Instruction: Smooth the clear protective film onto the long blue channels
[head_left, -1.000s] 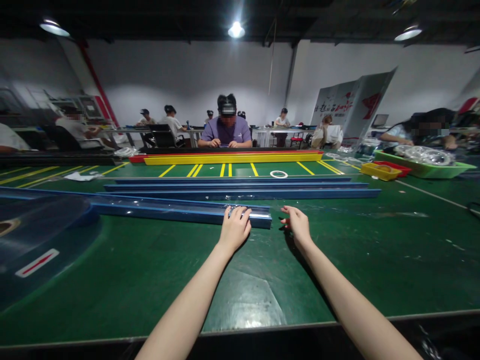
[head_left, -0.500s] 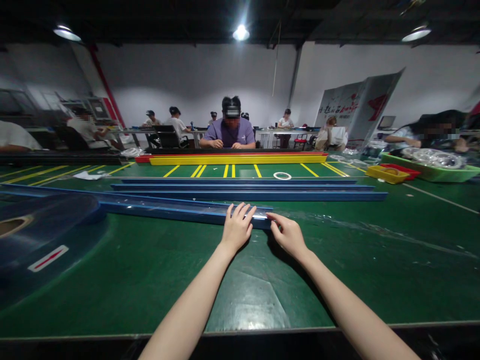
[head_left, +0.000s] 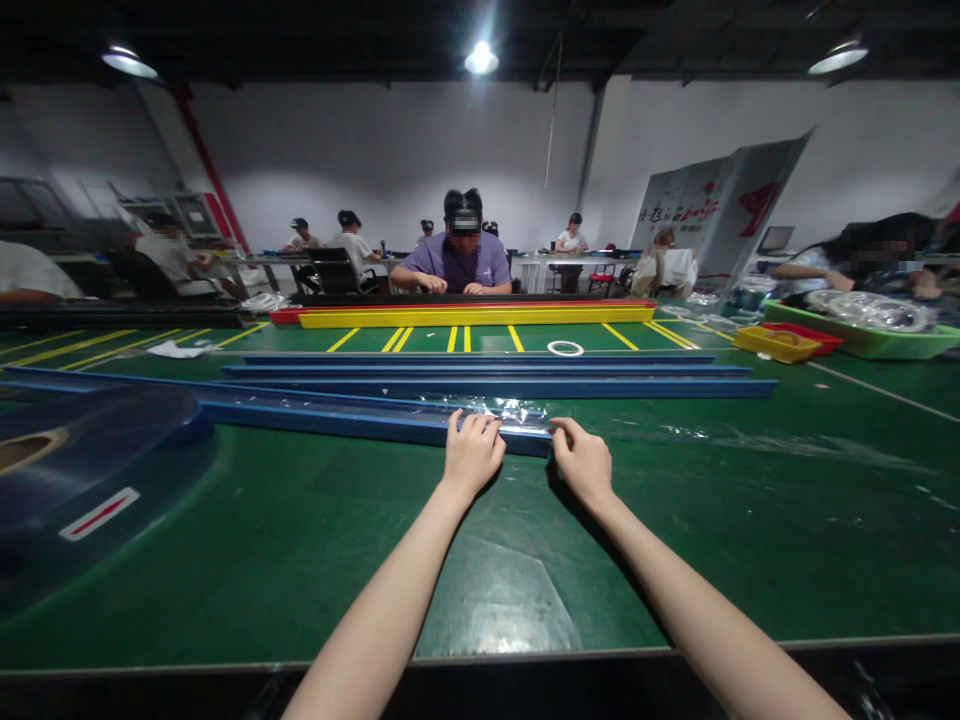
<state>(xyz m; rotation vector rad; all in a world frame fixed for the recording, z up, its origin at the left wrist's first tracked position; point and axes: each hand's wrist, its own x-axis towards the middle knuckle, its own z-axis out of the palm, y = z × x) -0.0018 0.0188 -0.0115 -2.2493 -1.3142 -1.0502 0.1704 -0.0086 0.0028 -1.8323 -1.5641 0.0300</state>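
Observation:
A long blue plastic channel [head_left: 360, 421] lies in front of me, slanting slightly from the left down to the middle. Clear plastic film [head_left: 517, 411] runs along it, glinting and wrinkled close to its right end. My left hand [head_left: 472, 452] has its fingers bent over the channel's near wall, gripping it near that end. Just past the end, my right hand [head_left: 583, 462] is curled with thumb and forefinger close together at the film; the exact contact is partly hidden. The film trails on across the green table [head_left: 720, 540] to the right.
A large film roll [head_left: 135, 430] sits at left. Beyond my hands lie several blue channels [head_left: 637, 388], a white ring [head_left: 565, 348] and yellow channels [head_left: 480, 318]. A yellow tray [head_left: 776, 345] and green basket [head_left: 885, 342] stand at right. A co-worker [head_left: 461, 262] sits opposite.
My right hand has shifted slightly right and its fingers have curled more. My left fingers have drawn in from spread to bent. The film near the channel's end has bunched and glints more.

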